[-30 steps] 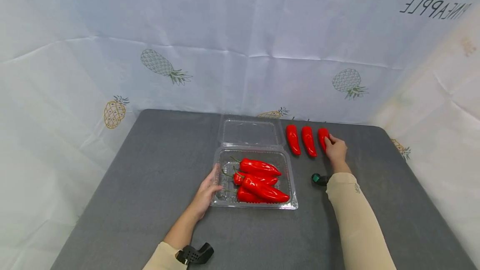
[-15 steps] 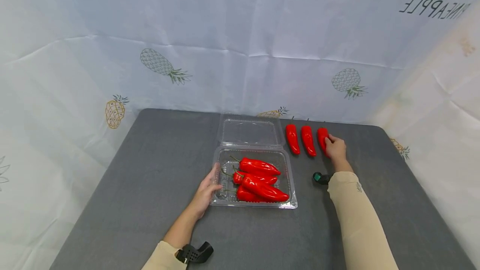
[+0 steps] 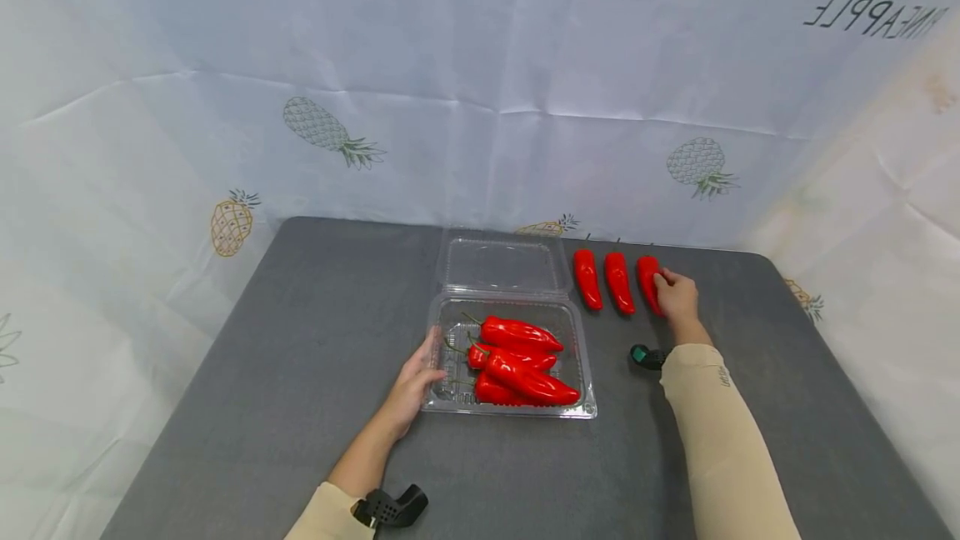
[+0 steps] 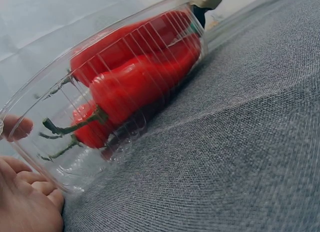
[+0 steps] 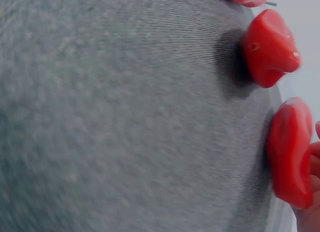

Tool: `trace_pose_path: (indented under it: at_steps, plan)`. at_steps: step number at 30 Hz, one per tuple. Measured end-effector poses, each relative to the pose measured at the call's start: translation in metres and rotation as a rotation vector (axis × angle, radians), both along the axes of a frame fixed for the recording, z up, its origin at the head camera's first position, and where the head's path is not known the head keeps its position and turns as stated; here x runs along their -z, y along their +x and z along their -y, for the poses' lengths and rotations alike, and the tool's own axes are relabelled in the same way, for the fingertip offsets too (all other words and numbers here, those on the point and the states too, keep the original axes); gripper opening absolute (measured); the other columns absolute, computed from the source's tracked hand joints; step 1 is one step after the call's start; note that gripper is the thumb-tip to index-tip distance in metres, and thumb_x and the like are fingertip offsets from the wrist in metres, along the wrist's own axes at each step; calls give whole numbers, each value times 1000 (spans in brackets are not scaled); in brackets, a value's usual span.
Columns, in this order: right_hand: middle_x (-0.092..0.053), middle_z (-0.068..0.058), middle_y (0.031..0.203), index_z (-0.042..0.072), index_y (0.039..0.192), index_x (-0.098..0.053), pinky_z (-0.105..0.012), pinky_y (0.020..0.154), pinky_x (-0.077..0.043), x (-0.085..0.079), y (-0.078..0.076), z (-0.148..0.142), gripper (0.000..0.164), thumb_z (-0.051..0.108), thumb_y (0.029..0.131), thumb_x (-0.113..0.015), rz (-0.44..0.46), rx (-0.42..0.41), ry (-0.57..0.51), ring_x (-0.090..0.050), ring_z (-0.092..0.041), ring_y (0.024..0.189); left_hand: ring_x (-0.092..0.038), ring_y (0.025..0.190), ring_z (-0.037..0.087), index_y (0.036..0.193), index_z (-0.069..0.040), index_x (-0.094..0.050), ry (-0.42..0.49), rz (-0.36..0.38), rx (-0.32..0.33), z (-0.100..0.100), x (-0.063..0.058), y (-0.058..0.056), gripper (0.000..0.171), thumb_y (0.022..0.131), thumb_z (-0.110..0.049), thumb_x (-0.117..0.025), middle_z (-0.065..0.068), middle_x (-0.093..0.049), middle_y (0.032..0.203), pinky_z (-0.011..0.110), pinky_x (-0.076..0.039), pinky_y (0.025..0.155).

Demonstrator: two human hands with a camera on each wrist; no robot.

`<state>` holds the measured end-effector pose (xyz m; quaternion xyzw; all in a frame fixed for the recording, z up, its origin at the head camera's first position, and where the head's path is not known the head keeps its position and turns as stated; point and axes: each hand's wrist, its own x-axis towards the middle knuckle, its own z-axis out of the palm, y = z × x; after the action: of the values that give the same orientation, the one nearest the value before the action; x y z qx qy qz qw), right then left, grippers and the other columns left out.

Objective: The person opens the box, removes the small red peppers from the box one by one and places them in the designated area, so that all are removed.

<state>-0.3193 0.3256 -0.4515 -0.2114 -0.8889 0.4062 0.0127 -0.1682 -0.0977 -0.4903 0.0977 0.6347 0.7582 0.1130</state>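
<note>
A clear plastic clamshell box (image 3: 510, 410) lies with its lid (image 3: 498, 263) folded back, holding several glossy red peppers (image 3: 528, 377) with green stems. My left hand (image 3: 407, 390) grips the box's left side, thumb at the rim; in the left wrist view that hand (image 4: 27, 197) sits against the clear wall. To the right of the lid, three red peppers lie in a row, stems away. My right hand (image 3: 677, 297) holds the rightmost pepper (image 3: 648, 280) by its right side. In the right wrist view, fingers (image 5: 315, 164) are against this pepper (image 5: 290, 152), partly hidden behind it.
The left pepper (image 3: 587, 280) and middle pepper (image 3: 618, 283) of the row lie close beside the held one. A grey table (image 3: 322, 340) carries everything, its far edge against a pineapple-print curtain (image 3: 480, 107). Black wrist-camera mounts (image 3: 390, 508) stick out from both wrists.
My right hand has shifted slightly right, and more of the rightmost pepper shows, with its tip uncovered. The left hand and the box have stayed put.
</note>
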Motion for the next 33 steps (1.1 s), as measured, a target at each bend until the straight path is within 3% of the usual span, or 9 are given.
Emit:
trace_pose_path:
  at_steps: [18, 22, 23, 25, 27, 28, 29, 31, 33]
  plan:
    - [-16, -22, 153, 11, 149, -15, -57, 107, -27, -43, 16, 7, 71, 44, 93, -46, 30, -155, 95, -20, -42, 139, 6, 144, 30, 147, 5, 0, 15, -6, 9, -1, 1, 0, 73, 85, 3, -39, 19, 3, 156, -2, -17, 98]
    - [-21, -27, 151, 12, 149, -16, -55, 98, -40, -49, 22, 13, 76, 50, 91, -47, 17, -206, 136, -33, -43, 129, 6, 144, 31, 147, 6, 1, 18, -13, 12, -1, 1, 0, 73, 85, 4, -38, 20, 4, 156, -2, -17, 98]
    - [-31, -30, 145, 12, 149, -18, -50, 89, -47, -50, 24, 14, 76, 50, 90, -49, 8, -220, 146, -44, -40, 117, 6, 144, 31, 146, 6, 1, 17, -14, 11, -1, 1, 0, 73, 85, 4, -38, 20, 4, 156, -2, -17, 98]
    - [-55, -29, 113, 12, 149, -20, -38, 65, -49, -52, 27, 18, 76, 49, 90, -51, -14, -247, 171, -52, -30, 82, 6, 144, 31, 146, 6, 1, 13, -14, 7, -1, 1, 0, 73, 85, 3, -39, 20, 4, 155, -2, -17, 98]
    - [-52, -19, 75, 12, 148, -23, -31, 48, -35, -52, 32, 22, 75, 47, 89, -54, -39, -265, 179, -37, -21, 56, 6, 143, 32, 146, 6, 1, 14, -18, 5, -1, 1, 0, 73, 85, 3, -39, 20, 4, 155, -2, -17, 98]
    - [-47, -17, 65, 12, 148, -24, -31, 46, -32, -53, 34, 24, 74, 46, 89, -55, -49, -270, 183, -30, -19, 50, 6, 143, 32, 146, 6, 0, 13, -18, 5, -1, 1, 0, 73, 85, 3, -39, 20, 4, 155, -2, -17, 98]
    - [-47, -16, 65, 11, 148, -24, -33, 46, -37, -53, 37, 25, 74, 45, 89, -55, -57, -278, 176, -34, -21, 49, 7, 143, 32, 146, 6, 0, 13, -18, 5, -1, 1, 1, 73, 85, 3, -39, 20, 4, 155, -2, -17, 98]
    - [-61, -26, 90, 10, 148, -24, -41, 64, -50, -53, 42, 29, 75, 45, 89, -55, -65, -299, 153, -56, -31, 70, 7, 143, 33, 146, 6, 1, 15, -22, 9, -1, 0, 1, 73, 85, 3, -39, 21, 4, 155, -2, -17, 98]
    - [-49, -28, 133, 9, 148, -23, -51, 90, -47, -53, 47, 32, 77, 46, 89, -55, -64, -321, 120, -52, -40, 113, 8, 143, 33, 146, 7, 1, 16, -25, 12, -1, 0, 2, 73, 85, 3, -39, 21, 5, 155, -1, -16, 99]
